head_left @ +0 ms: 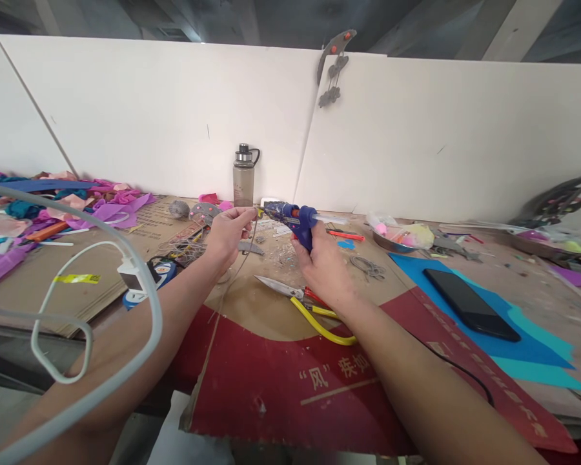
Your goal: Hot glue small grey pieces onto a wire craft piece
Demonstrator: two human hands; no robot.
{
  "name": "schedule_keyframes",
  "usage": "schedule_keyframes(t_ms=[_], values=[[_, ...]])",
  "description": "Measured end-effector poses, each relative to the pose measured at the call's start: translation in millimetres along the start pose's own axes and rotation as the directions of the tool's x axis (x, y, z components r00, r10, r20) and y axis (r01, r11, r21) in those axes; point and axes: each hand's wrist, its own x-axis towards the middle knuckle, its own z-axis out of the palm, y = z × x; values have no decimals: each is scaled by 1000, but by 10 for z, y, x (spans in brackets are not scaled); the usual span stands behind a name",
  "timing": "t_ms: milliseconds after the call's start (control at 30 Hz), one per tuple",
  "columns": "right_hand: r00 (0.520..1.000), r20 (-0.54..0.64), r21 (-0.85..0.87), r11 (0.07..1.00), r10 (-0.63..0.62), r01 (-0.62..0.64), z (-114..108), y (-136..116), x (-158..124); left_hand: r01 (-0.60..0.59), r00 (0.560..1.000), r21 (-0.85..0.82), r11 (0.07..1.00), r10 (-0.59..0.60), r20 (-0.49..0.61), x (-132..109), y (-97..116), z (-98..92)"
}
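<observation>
My right hand is wrapped round the handle of a blue hot glue gun, with a clear glue stick poking out of its back. The gun's nozzle points left, close to the fingertips of my left hand. That hand is closed in a pinch on a thin tan cord, which hangs down toward the cardboard. A small yellowish bit shows at the nozzle tip; whether it touches the cord I cannot tell. Below the hands lie scissors with yellow and red handles, blades pointing left.
Red-and-brown cardboard covers the table front. A phone rests on blue sheets at right. A water bottle stands by the white partition. Coloured scraps pile up at left. A white cable loops across my left forearm.
</observation>
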Motion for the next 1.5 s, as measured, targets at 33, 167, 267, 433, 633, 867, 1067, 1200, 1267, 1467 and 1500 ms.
schedule_keyframes(t_ms=[33, 167, 267, 433, 633, 867, 1067, 1200, 1267, 1467, 1500], values=[[1000, 2, 5, 1000, -8, 8, 1, -4, -1, 1, 1000, 2, 1000, -1, 1, 1, -5, 3], [1000, 14, 24, 1000, -15, 15, -10, -23, -4, 6, 1000, 6, 1000, -6, 6, 0, -10, 6], [1000, 27, 39, 999, 12, -13, -24, -15, 2, 4, 1000, -6, 1000, -4, 8, -2, -1, -4], [995, 6, 170, 980, 101, -101, -8, 115, 51, -9, 1000, -70, 998, 7, -30, 26, 11, -40], [888, 230, 252, 857, 397, -449, 84, 530, 156, -46, 999, -117, 992, 42, -32, 69, -21, -42], [865, 164, -216, 873, 474, -437, 99, 890, 160, -255, 967, 174, 951, 256, 16, -43, -13, 36], [965, -4, 66, 963, 263, -262, 40, 347, 150, -501, 858, 446, 742, 495, 140, -205, 71, 103], [942, 164, 681, 657, 294, -324, 194, -58, 136, -543, 836, 490, 682, 493, 240, -273, 78, 162], [924, 245, 780, 507, 292, -367, 264, -140, 130, -502, 863, 462, 731, 461, 208, -295, 71, 191], [957, 96, 617, 738, 273, -273, 281, -35, 153, -219, 970, 238, 946, 186, 153, -291, 26, 251], [969, 51, 553, 802, 241, -228, 270, -8, 159, -176, 976, 190, 966, 146, 163, -284, 16, 256]])
